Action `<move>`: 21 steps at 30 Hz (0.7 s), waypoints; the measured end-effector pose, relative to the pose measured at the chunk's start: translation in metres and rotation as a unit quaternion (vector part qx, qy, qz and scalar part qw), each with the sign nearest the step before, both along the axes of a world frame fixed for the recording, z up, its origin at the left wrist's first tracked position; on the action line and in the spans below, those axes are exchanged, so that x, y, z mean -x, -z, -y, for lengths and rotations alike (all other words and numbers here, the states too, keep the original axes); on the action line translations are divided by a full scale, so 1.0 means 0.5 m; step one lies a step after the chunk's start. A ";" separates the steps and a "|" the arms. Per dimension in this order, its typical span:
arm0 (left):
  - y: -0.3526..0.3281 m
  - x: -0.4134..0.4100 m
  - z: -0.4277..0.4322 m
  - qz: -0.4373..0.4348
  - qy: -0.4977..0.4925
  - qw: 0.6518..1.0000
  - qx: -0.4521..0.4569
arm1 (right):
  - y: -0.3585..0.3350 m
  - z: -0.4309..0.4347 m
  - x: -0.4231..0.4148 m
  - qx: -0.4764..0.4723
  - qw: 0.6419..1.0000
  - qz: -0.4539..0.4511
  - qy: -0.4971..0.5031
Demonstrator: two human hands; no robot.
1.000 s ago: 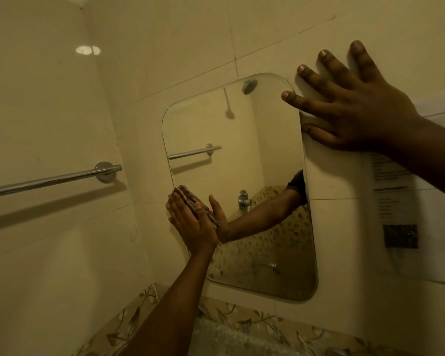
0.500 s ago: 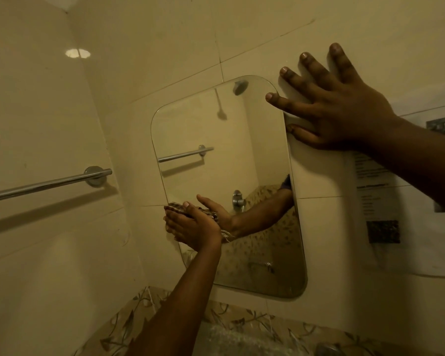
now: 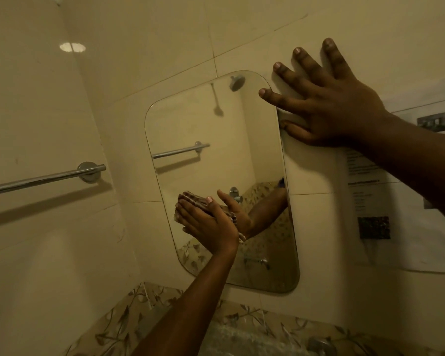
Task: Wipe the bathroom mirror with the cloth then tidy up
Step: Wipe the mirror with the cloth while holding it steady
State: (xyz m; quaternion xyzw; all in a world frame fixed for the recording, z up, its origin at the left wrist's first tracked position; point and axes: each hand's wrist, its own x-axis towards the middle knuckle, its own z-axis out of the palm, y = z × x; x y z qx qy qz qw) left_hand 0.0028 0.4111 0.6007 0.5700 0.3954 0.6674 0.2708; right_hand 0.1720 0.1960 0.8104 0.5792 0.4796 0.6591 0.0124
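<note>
On the lower left part of the mirror [image 3: 216, 140], the folded striped cloth [image 3: 190, 197] lies flat against the glass under the left hand [image 3: 208, 223]. Its edge shows at 11 o'clock of the palm. The fingers are straight and close together, pressing, and the forearm rises from 6 o'clock. The right hand [image 3: 329, 106] lies flat on the wall tile at the mirror's 1 o'clock corner, fingers spread wide, holding nothing. A towel rail [image 3: 44, 179] is fixed at 9 o'clock of the mirror.

The left hand [image 3: 211, 227] covers most of the cloth [image 3: 194, 197], the towel rail [image 3: 44, 179] runs off the left edge, and the wall notice [image 3: 401, 247] carries blurred print, perhaps a list.
</note>
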 end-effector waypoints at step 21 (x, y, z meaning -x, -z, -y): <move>0.041 -0.038 0.054 -0.274 0.003 0.859 -0.433 | -0.001 0.008 0.015 0.008 1.000 -0.020 0.012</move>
